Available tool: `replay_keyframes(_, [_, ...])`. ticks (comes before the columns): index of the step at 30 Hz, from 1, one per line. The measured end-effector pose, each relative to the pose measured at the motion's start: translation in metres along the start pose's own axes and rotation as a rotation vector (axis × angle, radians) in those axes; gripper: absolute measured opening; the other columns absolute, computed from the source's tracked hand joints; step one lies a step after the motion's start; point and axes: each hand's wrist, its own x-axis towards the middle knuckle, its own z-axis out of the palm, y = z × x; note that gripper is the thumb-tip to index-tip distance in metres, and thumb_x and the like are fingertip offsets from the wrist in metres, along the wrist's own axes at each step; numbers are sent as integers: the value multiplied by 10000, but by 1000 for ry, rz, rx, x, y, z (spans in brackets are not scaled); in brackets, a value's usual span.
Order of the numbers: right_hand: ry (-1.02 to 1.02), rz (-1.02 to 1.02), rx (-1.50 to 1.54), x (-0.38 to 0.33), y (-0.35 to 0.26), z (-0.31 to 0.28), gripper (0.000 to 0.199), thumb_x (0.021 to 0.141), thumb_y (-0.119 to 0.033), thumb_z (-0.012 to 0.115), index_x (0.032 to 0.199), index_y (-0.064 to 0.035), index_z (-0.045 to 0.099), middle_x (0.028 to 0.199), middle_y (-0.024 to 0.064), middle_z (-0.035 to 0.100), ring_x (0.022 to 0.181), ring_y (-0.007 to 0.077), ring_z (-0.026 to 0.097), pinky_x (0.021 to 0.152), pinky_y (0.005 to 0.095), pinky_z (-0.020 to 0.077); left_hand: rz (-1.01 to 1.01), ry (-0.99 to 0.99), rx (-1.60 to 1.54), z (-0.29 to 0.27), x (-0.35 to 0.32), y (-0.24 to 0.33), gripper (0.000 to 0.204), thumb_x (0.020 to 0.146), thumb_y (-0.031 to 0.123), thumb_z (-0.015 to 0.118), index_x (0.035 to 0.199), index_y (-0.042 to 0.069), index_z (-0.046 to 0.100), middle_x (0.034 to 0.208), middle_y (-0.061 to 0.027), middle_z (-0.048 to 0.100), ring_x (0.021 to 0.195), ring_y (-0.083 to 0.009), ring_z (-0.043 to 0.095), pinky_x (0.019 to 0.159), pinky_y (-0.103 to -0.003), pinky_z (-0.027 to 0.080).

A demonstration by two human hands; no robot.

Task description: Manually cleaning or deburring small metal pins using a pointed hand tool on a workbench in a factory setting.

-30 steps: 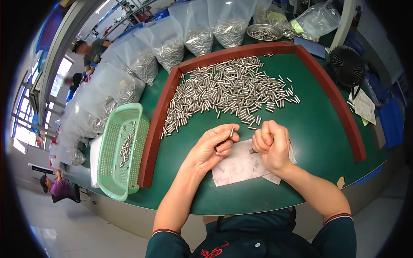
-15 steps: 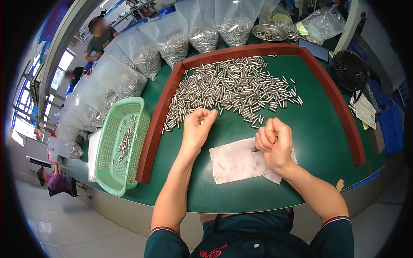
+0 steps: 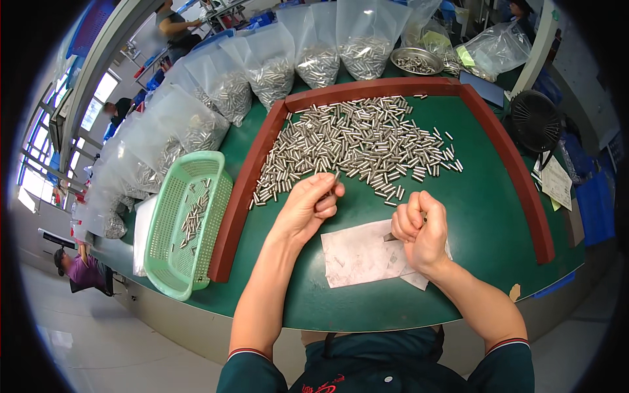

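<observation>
A short metal pin (image 3: 337,177) stands up between the thumb and fingertips of my left hand (image 3: 309,208), just below the near edge of a wide pile of shiny metal pins (image 3: 350,137). The other fingers of that hand are curled in. My right hand (image 3: 422,232) is closed in a fist above the stained paper sheet (image 3: 357,255). A dark flat end (image 3: 389,237) sticks out from the fist's left side, but most of what it holds is hidden.
A reddish-brown frame (image 3: 229,223) borders the pile on three sides. Left of it stands a green perforated basket (image 3: 157,262) with some pins inside. Clear bags of pins (image 3: 268,75) line the back and left, with a metal bowl (image 3: 417,61) and a black fan (image 3: 535,121) at the right.
My left hand has turned and its fingers have shifted, bringing a pin into sight at the fingertips. The right fist has stayed nearly in place. The whole view has shifted slightly.
</observation>
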Motion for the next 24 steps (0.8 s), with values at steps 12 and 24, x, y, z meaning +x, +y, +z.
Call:
replay_keyframes(12, [30,9,5,-1,3,3,391,886,-240,307,524,-102,252,415,-6,236,383,75,156,362,234,164,12,-67,-221,-5,-9,-5,139,852,131,530,949,32,528,787,-42,549,491,-21,322,440,-150,277])
replay_keyframes(24, [40,15,9,0,1,2,379,881,-225,302,526,-101,254,416,-8,232,388,74,152,363,235,158,96,96,-105,-3,-6,0,366,906,361,394,813,33,526,793,-99,526,565,-87,382,448,-203,305])
